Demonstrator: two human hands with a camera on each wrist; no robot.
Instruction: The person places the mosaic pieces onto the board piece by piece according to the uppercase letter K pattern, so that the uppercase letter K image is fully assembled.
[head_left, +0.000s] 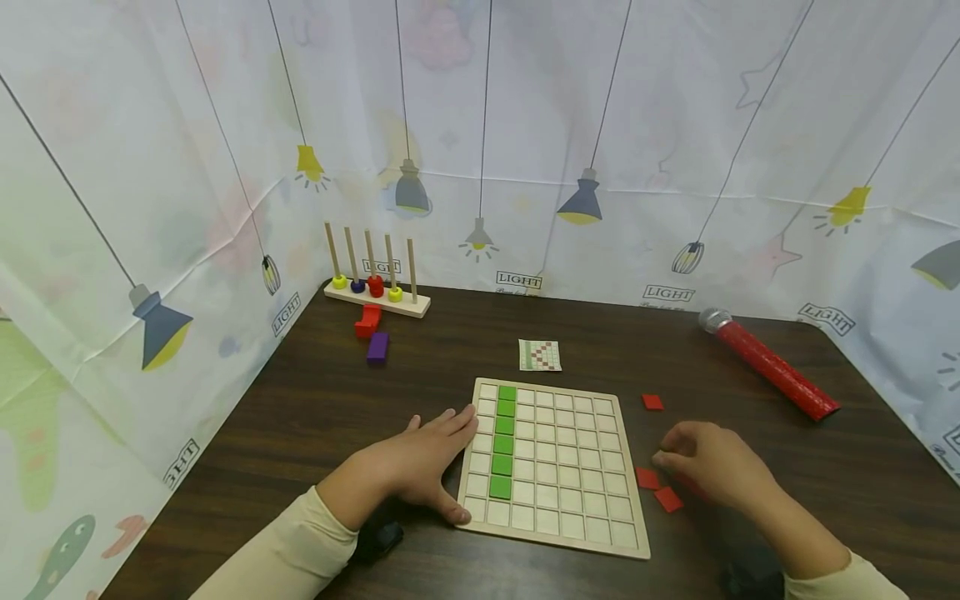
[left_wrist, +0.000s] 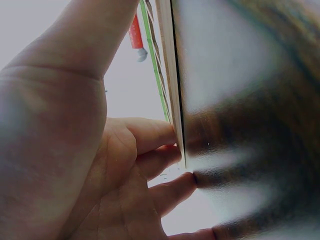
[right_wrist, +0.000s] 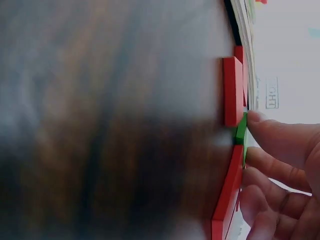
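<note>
A wooden grid board (head_left: 555, 546) lies flat on the dark table, with a column of several green square tiles (head_left: 502, 464) in its second column from the left. My left hand (head_left: 423, 467) is spread along the board's left edge, its straight fingers and thumb touching the rim. Off the board's right side, my right hand (head_left: 712, 467) has thumb and fingertips at opposite edges of a green tile (right_wrist: 241, 130), pinching it. Red square tiles lie close by: one near the board (head_left: 648, 478), one nearer me (head_left: 668, 499), another farther back (head_left: 652, 402). The right hand partly covers more red.
Behind the board lies a small printed pattern card (head_left: 540, 355). At the back left stands a peg counter (head_left: 416, 307) with coloured rings, near red blocks (head_left: 367, 321) and a purple block (head_left: 378, 348). A red tube with a silver end (head_left: 776, 368) lies at the right.
</note>
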